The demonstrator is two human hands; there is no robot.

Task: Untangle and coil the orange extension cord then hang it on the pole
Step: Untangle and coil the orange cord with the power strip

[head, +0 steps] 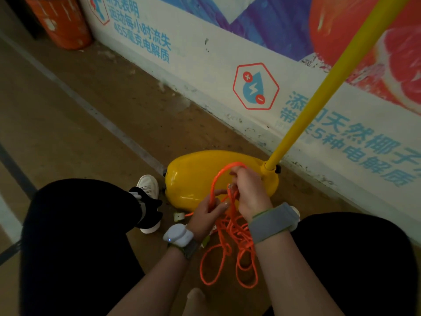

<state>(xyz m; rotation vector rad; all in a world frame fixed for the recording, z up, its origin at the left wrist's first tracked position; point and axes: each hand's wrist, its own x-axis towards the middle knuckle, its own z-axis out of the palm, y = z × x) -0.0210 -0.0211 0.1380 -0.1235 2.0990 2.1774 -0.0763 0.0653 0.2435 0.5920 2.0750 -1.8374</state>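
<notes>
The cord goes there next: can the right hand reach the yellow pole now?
Probably yes: the right hand is close to the foot of the pole, nothing between them, though it grips the tangled orange cord.

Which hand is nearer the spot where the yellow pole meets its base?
Right. The right hand, gripping a loop of the orange cord, is just below-left of the foot of the pole in the image. The left hand holds cord lower and further left.

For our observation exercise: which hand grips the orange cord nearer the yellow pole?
The right hand, with the grey strap; the left hand, with the white device, grips the cord farther from the pole.
</notes>
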